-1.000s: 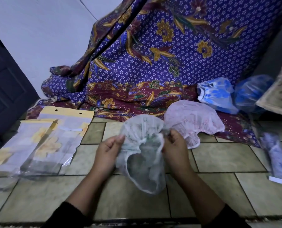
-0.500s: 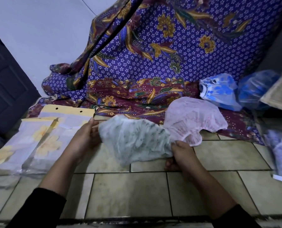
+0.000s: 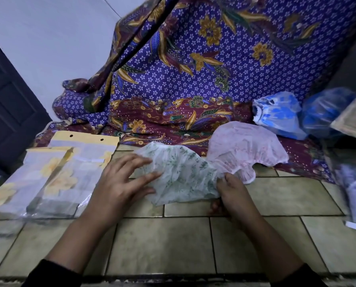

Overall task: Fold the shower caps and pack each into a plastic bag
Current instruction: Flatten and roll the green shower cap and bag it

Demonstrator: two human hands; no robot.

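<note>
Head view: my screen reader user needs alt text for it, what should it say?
Two bare hands flatten a green-printed shower cap on a tiled floor: the left hand presses it with spread fingers, the right hand pinches its edge. A pink shower cap lies behind, plastic bags to the left, batik cloth beyond.

A home floor: worn tiles (image 3: 160, 245), a batik cloth (image 3: 193, 79) draped at the far wall, a dark door (image 3: 5, 104) left.

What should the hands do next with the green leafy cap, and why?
Probably fold it in half. The green cap lies spread on the floor tiles, the left hand flat on one side, the right hand pinching the other edge.
</note>
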